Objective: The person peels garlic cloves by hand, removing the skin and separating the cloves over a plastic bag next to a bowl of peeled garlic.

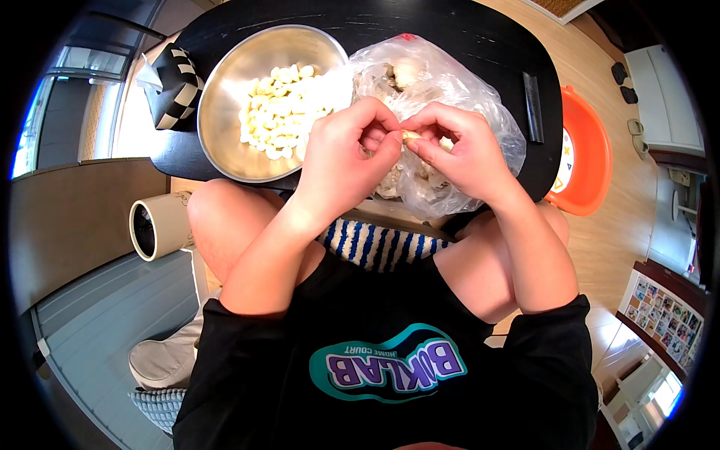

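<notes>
My left hand (346, 156) and my right hand (466, 148) meet above the plastic bag, fingertips pinched together. Between them is a small yellowish garlic clove (409, 136), partly hidden by the fingers. A pale bit shows inside the curled fingers of my right hand; I cannot tell what it is. Left of the hands, a wide metal bowl (217, 127) holds many peeled garlic cloves (274, 112). Beneath and behind the hands, the clear plastic bag (480, 97) lies open, with garlic and papery skins (405, 73) in it.
The black table (442, 22) carries a checkered tissue box (178, 86) at the left and a dark flat bar (532, 107) at the right. An orange tub (589, 150) stands on the floor to the right. A cream cylindrical bin (161, 225) lies by my left knee.
</notes>
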The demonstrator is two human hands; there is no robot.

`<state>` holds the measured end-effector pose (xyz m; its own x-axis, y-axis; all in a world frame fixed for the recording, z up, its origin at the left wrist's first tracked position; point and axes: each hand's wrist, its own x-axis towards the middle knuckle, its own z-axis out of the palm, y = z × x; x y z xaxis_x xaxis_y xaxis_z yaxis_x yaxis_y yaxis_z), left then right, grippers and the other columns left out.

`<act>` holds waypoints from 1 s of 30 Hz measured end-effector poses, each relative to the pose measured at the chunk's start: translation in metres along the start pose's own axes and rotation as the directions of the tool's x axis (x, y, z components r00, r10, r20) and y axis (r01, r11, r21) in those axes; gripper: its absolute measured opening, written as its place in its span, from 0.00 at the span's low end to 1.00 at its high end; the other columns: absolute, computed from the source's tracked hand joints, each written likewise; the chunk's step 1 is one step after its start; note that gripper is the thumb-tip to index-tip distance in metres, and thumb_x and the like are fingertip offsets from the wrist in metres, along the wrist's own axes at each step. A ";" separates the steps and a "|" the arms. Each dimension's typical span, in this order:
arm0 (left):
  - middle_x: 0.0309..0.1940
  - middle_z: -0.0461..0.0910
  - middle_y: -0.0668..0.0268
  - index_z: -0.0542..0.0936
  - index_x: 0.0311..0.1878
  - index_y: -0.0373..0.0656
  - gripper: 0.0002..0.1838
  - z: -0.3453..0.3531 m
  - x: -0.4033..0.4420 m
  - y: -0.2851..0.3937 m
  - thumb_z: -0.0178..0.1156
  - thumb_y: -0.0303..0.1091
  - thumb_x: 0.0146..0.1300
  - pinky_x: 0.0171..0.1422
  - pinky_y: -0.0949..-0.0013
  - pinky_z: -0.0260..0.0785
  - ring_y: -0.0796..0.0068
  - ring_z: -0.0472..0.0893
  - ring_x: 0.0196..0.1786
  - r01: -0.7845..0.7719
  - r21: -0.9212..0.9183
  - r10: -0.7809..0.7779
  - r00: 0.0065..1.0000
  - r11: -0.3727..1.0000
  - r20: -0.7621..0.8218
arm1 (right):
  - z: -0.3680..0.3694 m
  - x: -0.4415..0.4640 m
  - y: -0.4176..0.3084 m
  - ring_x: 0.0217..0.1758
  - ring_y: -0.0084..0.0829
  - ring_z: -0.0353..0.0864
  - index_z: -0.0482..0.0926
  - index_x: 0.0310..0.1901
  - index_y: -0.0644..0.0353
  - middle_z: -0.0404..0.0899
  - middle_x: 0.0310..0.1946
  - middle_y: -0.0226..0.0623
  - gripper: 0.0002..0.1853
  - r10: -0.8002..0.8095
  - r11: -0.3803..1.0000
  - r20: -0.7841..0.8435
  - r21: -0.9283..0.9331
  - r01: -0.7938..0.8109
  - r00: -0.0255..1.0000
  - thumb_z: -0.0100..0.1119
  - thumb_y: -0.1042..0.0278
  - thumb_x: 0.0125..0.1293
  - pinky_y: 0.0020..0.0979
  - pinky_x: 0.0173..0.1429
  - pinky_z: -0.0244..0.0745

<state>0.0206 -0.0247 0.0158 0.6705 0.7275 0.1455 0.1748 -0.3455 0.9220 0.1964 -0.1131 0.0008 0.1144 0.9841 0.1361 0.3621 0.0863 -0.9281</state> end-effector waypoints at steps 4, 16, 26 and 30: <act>0.24 0.82 0.66 0.80 0.37 0.37 0.03 0.000 0.000 -0.001 0.65 0.22 0.60 0.36 0.76 0.75 0.82 0.81 0.27 -0.038 0.010 0.038 0.999 0.999 -0.008 | 0.000 0.000 0.000 0.28 0.17 0.74 0.85 0.44 0.63 0.82 0.28 0.30 0.10 0.005 0.999 -0.010 0.033 -0.005 1.000 0.67 0.78 0.60 0.24 0.35 0.72; 0.23 0.80 0.59 0.79 0.31 0.42 0.03 0.005 -0.003 -0.005 0.63 0.24 0.57 0.32 0.63 0.75 0.59 0.83 0.26 -0.109 0.290 0.121 0.992 0.951 -0.026 | 0.004 -0.001 -0.003 0.30 0.24 0.79 0.84 0.43 0.65 0.83 0.32 0.35 0.09 -0.113 0.979 -0.027 -0.172 0.107 0.993 0.67 0.79 0.60 0.26 0.37 0.75; 0.22 0.79 0.61 0.79 0.30 0.41 0.04 0.006 -0.003 -0.003 0.64 0.23 0.54 0.30 0.66 0.72 0.66 0.79 0.23 -0.058 0.180 0.066 0.997 0.982 -0.038 | 0.005 -0.002 -0.002 0.29 0.26 0.80 0.84 0.45 0.63 0.84 0.33 0.36 0.12 -0.102 0.994 -0.046 -0.050 0.100 0.994 0.65 0.79 0.58 0.28 0.37 0.77; 0.22 0.78 0.61 0.79 0.30 0.40 0.03 0.006 -0.003 -0.004 0.64 0.23 0.55 0.30 0.68 0.71 0.69 0.78 0.23 -0.067 0.148 0.073 0.997 0.987 -0.032 | 0.004 -0.002 0.000 0.30 0.24 0.79 0.84 0.45 0.63 0.84 0.33 0.36 0.12 -0.079 0.997 -0.050 0.009 0.079 0.996 0.65 0.79 0.58 0.26 0.38 0.77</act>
<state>0.0218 -0.0287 0.0094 0.6579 0.7191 0.2238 0.2341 -0.4777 0.8468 0.1928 -0.1149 -0.0008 0.1314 0.9653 0.2257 0.3621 0.1652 -0.9174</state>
